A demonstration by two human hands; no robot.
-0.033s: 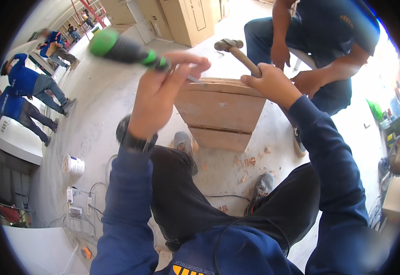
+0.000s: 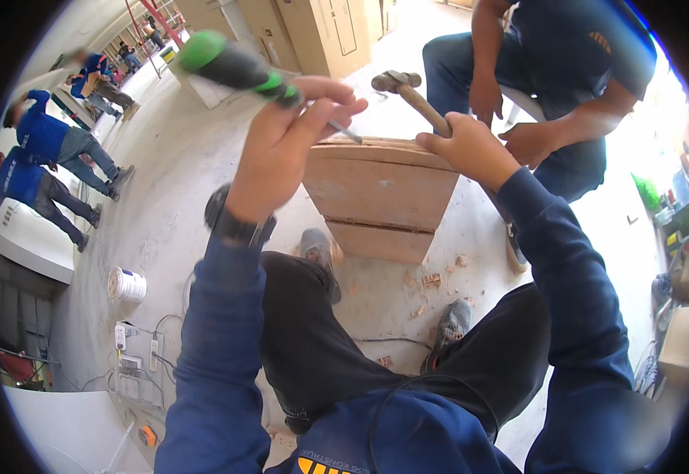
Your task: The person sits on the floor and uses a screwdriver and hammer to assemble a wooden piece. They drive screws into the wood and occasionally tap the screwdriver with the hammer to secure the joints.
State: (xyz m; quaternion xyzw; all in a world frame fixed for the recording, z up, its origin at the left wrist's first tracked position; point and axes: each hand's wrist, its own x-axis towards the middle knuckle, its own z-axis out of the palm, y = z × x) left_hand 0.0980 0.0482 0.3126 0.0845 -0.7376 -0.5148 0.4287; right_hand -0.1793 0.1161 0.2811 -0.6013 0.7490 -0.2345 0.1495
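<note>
My left hand (image 2: 269, 158) is closed round the lower end of a screwdriver (image 2: 234, 67) with a green and black handle. The handle leans up to the left, and the thin shaft points down to the right, its tip at the top edge of a brown wooden piece (image 2: 384, 186). In my right hand (image 2: 475, 146) is the wooden handle of a ball-peen hammer (image 2: 419, 99). Its metal head is raised above the wood's far side, apart from the screwdriver. The wooden piece stands between my feet, with a rough split running across its near face.
A co-worker (image 2: 550, 87) sits just beyond the wood at the right, hands near its corner. Wood chips (image 2: 431, 280) litter the floor. Power outlets with cords (image 2: 155, 351) and a white bucket (image 2: 127, 284) are at my left. Cardboard boxes (image 2: 325, 35) stand behind; several people are far left.
My left hand has shifted a little to the right with the screwdriver, whose tip has moved right along the wood's top edge. The hammer has hardly moved.
</note>
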